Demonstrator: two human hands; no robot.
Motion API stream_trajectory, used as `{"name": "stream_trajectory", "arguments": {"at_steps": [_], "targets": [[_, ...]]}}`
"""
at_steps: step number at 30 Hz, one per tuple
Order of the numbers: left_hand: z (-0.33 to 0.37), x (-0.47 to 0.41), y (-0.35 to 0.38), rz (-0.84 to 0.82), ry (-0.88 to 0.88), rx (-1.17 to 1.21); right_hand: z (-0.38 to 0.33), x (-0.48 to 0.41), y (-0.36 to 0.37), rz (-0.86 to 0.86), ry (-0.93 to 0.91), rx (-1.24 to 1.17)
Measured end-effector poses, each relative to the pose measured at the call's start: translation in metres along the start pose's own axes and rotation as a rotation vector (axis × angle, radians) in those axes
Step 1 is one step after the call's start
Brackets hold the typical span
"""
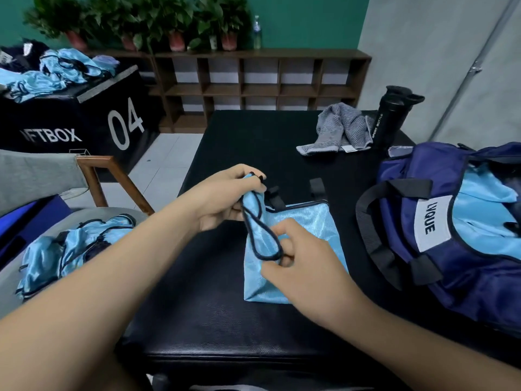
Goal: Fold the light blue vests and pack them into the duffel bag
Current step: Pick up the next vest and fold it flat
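Head view: your left hand (222, 198) grips the raised strap end of the light blue vest (304, 218); your right hand (301, 261) pinches its black-trimmed loop lower down. Vest body lies on the black table (225, 320), left of the open duffel bag (465, 277).

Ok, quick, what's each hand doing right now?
Left hand: closed, gripping the light blue vest at its top strap.
Right hand: closed, pinching the same vest's strap loop.

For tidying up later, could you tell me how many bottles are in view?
2: a black sport bottle on the black table beside the grey towel, and a clear bottle on the wooden shelf beside the plants.
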State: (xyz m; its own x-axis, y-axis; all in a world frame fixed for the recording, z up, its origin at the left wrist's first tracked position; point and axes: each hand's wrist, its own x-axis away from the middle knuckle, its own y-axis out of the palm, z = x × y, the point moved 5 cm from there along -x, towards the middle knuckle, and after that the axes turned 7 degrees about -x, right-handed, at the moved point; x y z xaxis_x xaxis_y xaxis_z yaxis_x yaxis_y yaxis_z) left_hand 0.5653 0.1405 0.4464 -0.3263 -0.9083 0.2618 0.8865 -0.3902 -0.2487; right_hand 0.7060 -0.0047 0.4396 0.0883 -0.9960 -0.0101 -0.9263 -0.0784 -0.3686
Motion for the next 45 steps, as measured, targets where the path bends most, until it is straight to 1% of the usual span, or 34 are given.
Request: {"name": "stream_trajectory", "arguments": {"at_steps": [2, 7, 10, 14, 16, 17, 19, 21, 23, 25, 26, 27, 28, 30, 33, 39, 45], "targets": [[0.001, -0.001, 0.015, -0.010, 0.031, 0.031, 0.007, 0.008, -0.011, 0.009, 0.016, -0.022], [-0.004, -0.001, 0.048, -0.033, 0.090, 0.053, 0.029, 0.025, -0.036, 0.031, 0.076, 0.080], [-0.010, -0.001, 0.066, -0.069, 0.108, 0.012, 0.046, 0.033, -0.045, 0.013, 0.129, 0.125], [-0.020, 0.001, 0.085, -0.118, 0.114, -0.047, 0.066, 0.040, -0.055, -0.055, 0.274, 0.066], [-0.025, 0.001, 0.091, -0.143, 0.125, -0.107, 0.069, 0.043, -0.062, -0.076, 0.302, 0.108], [-0.026, 0.002, 0.092, -0.150, 0.138, -0.132, 0.069, 0.045, -0.067, -0.073, 0.292, 0.170], [-0.024, 0.006, 0.092, -0.154, 0.172, -0.146, 0.066, 0.047, -0.080, -0.007, 0.181, 0.369], [-0.018, 0.010, 0.089, -0.150, 0.226, -0.170, 0.059, 0.046, -0.091, 0.129, -0.062, 0.624], [-0.012, 0.018, 0.084, -0.125, 0.297, -0.246, 0.048, 0.046, -0.093, 0.215, -0.333, 0.761], [-0.010, 0.028, 0.078, -0.089, 0.377, -0.359, 0.039, 0.046, -0.087, 0.197, -0.560, 0.809], [-0.011, 0.034, 0.076, -0.078, 0.419, -0.442, 0.038, 0.046, -0.082, 0.143, -0.649, 0.832], [-0.014, 0.040, 0.074, -0.075, 0.463, -0.546, 0.040, 0.045, -0.077, 0.069, -0.696, 0.858], [-0.017, 0.046, 0.074, -0.079, 0.514, -0.653, 0.044, 0.043, -0.073, -0.008, -0.700, 0.886], [-0.024, 0.058, 0.074, -0.113, 0.607, -0.820, 0.058, 0.038, -0.069, -0.130, -0.652, 0.930], [-0.033, 0.070, 0.076, -0.165, 0.651, -0.935, 0.072, 0.032, -0.068, -0.222, -0.591, 0.934], [-0.048, 0.079, 0.079, -0.185, 0.694, -1.085, 0.083, 0.024, -0.068, -0.275, -0.462, 0.925], [-0.050, 0.087, 0.084, -0.162, 0.764, -1.193, 0.087, 0.025, -0.070, -0.253, -0.444, 0.907]]}}
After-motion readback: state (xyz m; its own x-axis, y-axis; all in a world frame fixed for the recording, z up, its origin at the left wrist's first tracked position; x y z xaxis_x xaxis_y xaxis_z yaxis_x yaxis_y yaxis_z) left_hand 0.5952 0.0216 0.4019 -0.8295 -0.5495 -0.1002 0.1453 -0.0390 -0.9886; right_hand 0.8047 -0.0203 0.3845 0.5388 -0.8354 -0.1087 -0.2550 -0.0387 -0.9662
